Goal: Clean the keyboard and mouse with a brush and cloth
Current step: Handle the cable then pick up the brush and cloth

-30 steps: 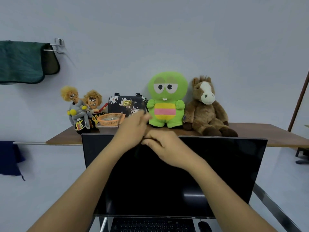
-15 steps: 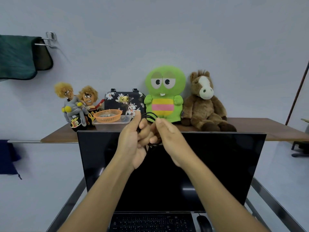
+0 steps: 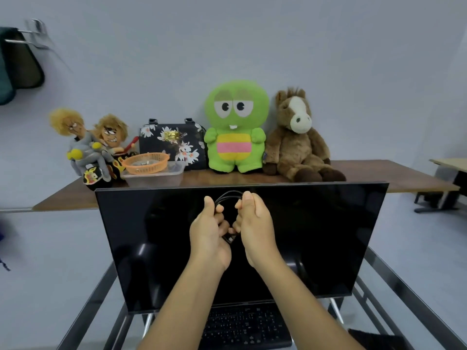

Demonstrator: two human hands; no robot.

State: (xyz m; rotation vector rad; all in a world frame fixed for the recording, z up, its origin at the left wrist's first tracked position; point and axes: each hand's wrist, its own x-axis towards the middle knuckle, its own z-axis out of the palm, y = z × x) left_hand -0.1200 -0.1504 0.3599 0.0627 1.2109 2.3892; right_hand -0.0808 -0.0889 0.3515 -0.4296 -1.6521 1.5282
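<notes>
While lowered, both hands grip, seemingly, cable (image 3: 228, 197).

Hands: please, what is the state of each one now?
Left hand: closed, gripping the black cable.
Right hand: closed, pinching the same cable.

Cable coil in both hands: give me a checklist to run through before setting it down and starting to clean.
1. Left hand grips the black cable coil: ok.
2. Right hand pinches the same coil: ok.
3. Coil held clear of the monitor: cannot tell, it is in front of the dark screen.
4. Keyboard within view below the monitor: ok, though partly hidden by the forearms.
5. Mouse located: not ok, not in view now.
6. Brush and cloth at hand: not ok, neither hand holds one; a dark green cloth hangs on the wall rack at far left.
</notes>
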